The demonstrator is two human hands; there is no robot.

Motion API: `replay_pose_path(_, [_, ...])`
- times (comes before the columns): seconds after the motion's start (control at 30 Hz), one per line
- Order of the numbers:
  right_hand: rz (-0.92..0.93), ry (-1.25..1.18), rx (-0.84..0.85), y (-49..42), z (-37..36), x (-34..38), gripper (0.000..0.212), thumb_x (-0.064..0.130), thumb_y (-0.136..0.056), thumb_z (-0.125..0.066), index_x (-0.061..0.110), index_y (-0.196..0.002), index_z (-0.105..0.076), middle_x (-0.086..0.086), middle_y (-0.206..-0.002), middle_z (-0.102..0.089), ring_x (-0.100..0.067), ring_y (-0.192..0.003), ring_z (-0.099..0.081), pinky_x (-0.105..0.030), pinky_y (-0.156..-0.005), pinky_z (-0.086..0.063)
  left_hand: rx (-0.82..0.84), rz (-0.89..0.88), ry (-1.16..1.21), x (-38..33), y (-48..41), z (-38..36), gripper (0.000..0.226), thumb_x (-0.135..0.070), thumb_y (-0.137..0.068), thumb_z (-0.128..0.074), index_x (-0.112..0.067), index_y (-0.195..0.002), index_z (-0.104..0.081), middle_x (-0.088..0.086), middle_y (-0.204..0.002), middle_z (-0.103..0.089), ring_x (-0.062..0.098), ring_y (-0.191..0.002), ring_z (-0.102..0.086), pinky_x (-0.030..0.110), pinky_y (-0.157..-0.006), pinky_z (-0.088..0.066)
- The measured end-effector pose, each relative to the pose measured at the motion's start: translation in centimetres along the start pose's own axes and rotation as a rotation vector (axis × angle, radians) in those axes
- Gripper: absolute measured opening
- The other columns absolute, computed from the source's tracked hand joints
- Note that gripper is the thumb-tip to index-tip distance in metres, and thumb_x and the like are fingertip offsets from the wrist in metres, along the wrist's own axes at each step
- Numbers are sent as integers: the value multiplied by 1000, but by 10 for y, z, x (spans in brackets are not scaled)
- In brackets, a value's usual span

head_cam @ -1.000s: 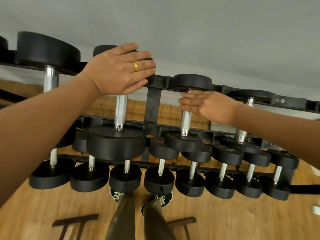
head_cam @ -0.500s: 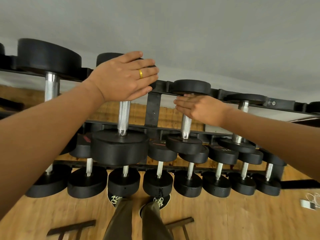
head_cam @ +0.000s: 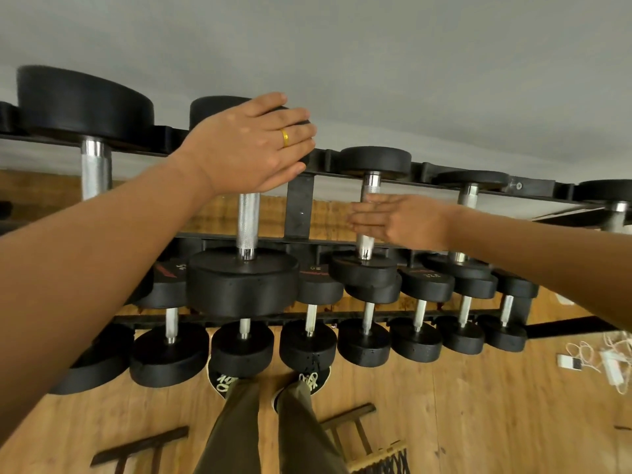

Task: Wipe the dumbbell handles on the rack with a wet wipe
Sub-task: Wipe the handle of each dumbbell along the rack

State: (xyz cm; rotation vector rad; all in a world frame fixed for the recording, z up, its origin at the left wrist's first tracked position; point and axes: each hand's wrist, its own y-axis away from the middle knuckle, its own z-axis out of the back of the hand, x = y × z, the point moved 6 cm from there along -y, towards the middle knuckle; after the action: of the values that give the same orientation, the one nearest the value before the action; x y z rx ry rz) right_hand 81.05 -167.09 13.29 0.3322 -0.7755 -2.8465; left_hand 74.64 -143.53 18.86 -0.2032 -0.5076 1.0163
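Note:
A black two-tier rack [head_cam: 300,206] holds black dumbbells with knurled steel handles. My left hand [head_cam: 249,145], wearing a gold ring, rests with straight fingers on the far head of a large top-tier dumbbell [head_cam: 239,282]. My right hand [head_cam: 400,220] is wrapped around the middle of the steel handle [head_cam: 370,188] of the smaller dumbbell to its right, and is blurred by motion. No wet wipe shows; the right palm and thumb are hidden.
Several smaller dumbbells [head_cam: 364,343] fill the lower tier in front of my shoes [head_cam: 225,381]. Wooden frames [head_cam: 355,425] lie on the plank floor behind my legs. White cables and a charger [head_cam: 602,360] sit on the floor at the right.
My right hand has slid down the handle, away from the far head, so the steel collar above it now shows. My left hand stays on the large dumbbell's head.

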Motion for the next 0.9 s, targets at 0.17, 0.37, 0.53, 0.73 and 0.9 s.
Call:
replay_pose_path(0.17, [51, -78, 132, 19, -18, 30, 72, 5, -92, -42, 11, -158, -16, -10, -166, -9, -28, -153, 1, -44, -124, -4, 1, 2, 6, 0, 0, 2, 46, -34, -112, -35, -4, -135, -62, 14, -139, -63, 32, -135, -54, 49, -119, -35])
replay_pose_path(0.37, [-107, -10, 41, 9, 2, -11, 78, 5, -87, -51, 11, -158, -19, -12, -165, -17, -30, -152, -9, -46, -123, -8, 7, -9, -2, 0, -1, 2, 47, -33, -112, -33, -4, -135, -61, 16, -139, -62, 33, -136, -53, 49, -120, -32])
replay_pose_path(0.53, [17, -38, 55, 6, -12, 37, 72, 3, -84, -69, 10, -150, -40, -10, -159, -35, -28, -151, -22, -49, -122, -25, 8, -1, 2, 0, 0, 2, 47, -33, -113, -32, -4, -135, -60, 15, -139, -62, 33, -136, -53, 49, -120, -32])
replay_pose_path(0.73, [-99, 4, -1, -2, 2, -12, 72, 5, -91, -51, 12, -157, -24, -9, -164, -22, -25, -153, -11, -42, -121, -4, 8, -7, -22, -1, -1, 2, 46, -33, -113, -32, -5, -134, -62, 14, -138, -63, 32, -134, -54, 48, -119, -33])
replay_pose_path(0.9, [-205, -22, -42, -2, 2, 9, 72, 5, -87, -64, 7, -152, -35, -16, -160, -33, -32, -151, -24, -45, -121, -19, 15, -10, -10, 1, -1, 2, 46, -33, -112, -33, -5, -134, -62, 15, -138, -63, 32, -135, -54, 48, -120, -33])
